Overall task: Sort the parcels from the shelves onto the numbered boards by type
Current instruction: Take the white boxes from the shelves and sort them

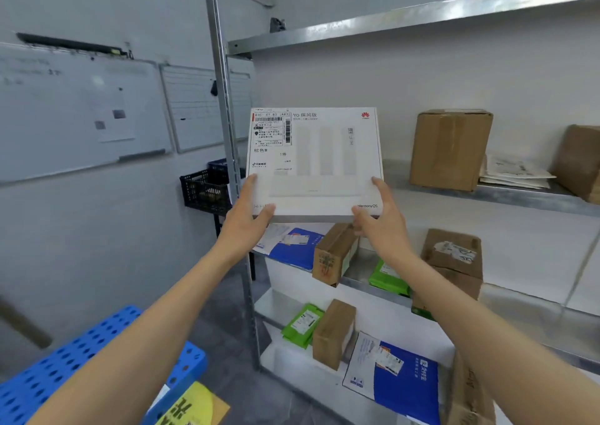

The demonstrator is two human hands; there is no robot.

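A flat white box (324, 161) with a shipping label at its upper left is held up in front of the metal shelf unit (422, 18). My left hand (250, 216) grips its lower left corner, thumb on the face. My right hand (380, 220) grips its lower right corner the same way. The box is clear of the shelf boards. A blue perforated board (58, 369) lies low at the left.
The shelves hold brown cartons (449, 148), white mailers (513, 171), blue-and-white mailers (406, 379) and green packets (302, 325). A shelf upright (227, 125) stands just left of the box. A black crate (204, 189) sits behind it. Whiteboards hang on the left wall.
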